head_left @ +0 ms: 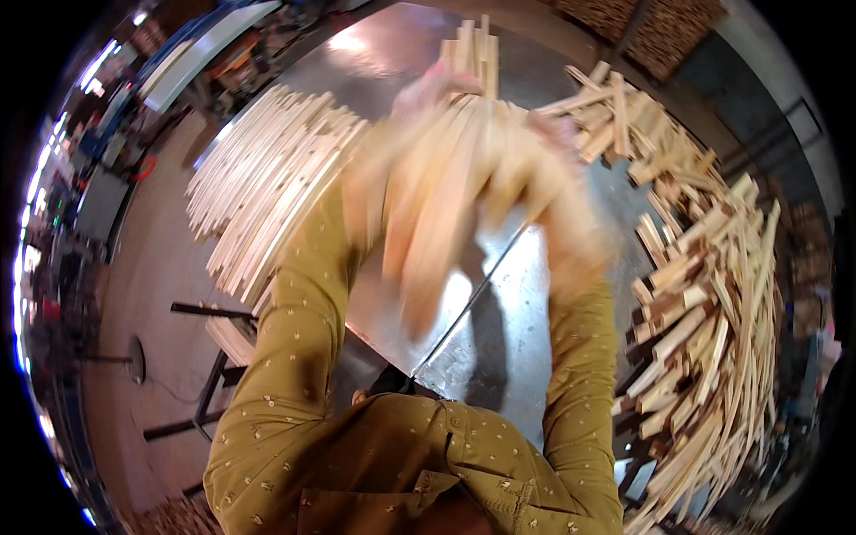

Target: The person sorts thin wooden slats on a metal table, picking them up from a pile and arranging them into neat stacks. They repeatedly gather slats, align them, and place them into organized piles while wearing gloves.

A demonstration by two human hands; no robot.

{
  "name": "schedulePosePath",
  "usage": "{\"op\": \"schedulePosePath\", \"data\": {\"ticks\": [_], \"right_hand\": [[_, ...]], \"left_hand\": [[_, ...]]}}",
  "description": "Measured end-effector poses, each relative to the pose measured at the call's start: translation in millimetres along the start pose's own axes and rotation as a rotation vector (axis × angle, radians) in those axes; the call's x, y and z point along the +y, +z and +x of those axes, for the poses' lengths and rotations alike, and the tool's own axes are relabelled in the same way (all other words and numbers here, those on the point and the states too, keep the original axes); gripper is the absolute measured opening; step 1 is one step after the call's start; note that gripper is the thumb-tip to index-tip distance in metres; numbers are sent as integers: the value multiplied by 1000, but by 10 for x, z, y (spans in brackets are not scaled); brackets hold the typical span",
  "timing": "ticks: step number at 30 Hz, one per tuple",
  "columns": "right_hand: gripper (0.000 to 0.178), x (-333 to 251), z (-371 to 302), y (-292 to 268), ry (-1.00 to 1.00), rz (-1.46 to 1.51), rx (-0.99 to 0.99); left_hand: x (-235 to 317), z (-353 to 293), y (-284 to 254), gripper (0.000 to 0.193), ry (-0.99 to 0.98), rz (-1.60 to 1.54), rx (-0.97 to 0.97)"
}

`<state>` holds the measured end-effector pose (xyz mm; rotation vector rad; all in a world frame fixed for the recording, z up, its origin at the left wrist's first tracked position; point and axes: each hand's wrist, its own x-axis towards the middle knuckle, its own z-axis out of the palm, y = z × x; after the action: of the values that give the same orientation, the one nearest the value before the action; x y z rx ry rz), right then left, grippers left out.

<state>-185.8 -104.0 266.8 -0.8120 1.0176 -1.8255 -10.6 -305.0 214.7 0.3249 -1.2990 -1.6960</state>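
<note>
Motion smears both my hands and the bundle of pale wooden strips [446, 187] between them, held above the metal tabletop [513, 303]. My left hand [370, 174] grips the bundle's left side, and my right hand [575, 236] is at its right side. The strips fan out unevenly, with their near ends hanging toward me. How each finger lies is blurred. Just beyond the bundle, a few sharper wooden strips [477, 53] stick out at the far side of the table.
Left of my arm lies a broad layer of wooden strips [267, 169], side by side. A large jumbled heap of strips [704, 330] curves along the right. A dark metal frame [209, 392] stands at the lower left. Stacked wood [642, 27] is at the back.
</note>
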Motion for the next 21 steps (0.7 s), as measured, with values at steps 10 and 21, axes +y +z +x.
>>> {"op": "schedulePosePath", "data": {"ticks": [10, 21], "right_hand": [[120, 2444, -1795, -916, 530, -753, 175], [126, 2789, -1553, -691, 776, -337, 268]], "left_hand": [[-1577, -2438, -495, 56, -575, 365, 95], [-501, -3325, -1625, 67, -1037, 1845, 74]]}}
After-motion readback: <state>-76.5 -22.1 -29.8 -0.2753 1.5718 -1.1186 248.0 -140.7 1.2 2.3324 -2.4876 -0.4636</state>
